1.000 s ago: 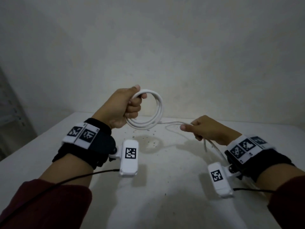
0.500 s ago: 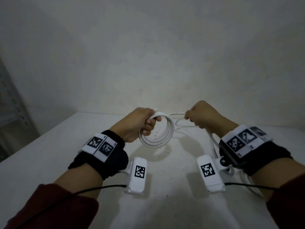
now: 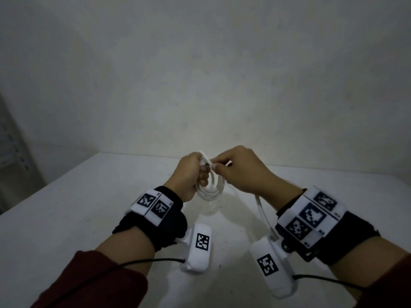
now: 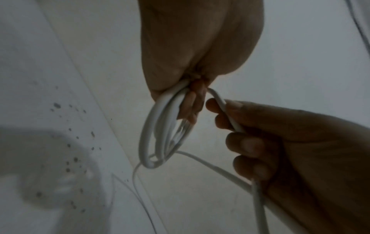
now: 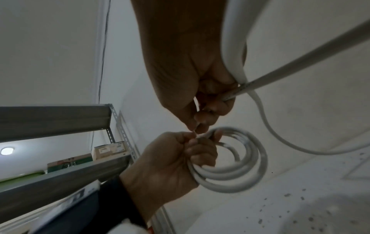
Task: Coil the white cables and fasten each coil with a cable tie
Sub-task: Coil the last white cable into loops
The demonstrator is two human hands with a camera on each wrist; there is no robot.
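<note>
A white cable coil [image 3: 210,190] of several loops hangs above the table, gripped at its top by my left hand [image 3: 191,174]. In the left wrist view the coil [image 4: 160,137] hangs below the curled fingers. In the right wrist view the coil [image 5: 236,166] shows as round loops held by the left hand [image 5: 170,159]. My right hand [image 3: 235,172] pinches the free length of the same cable [image 3: 262,212] right beside the coil's top, thumb and forefinger almost touching the left hand. The loose cable [image 5: 266,123] trails down from the right hand [image 5: 200,88] toward the table. No cable tie is visible.
The white table [image 3: 89,218] is speckled with small dark spots under the hands. A plain wall stands just behind its far edge. A metal shelf rack [image 5: 60,120] with boxes stands to the left. Black leads run from the wrist cameras along both forearms.
My right hand has moved left and up, bringing the free cable to the top of the coil. My left hand has shifted right to meet it, so both hands now nearly touch.
</note>
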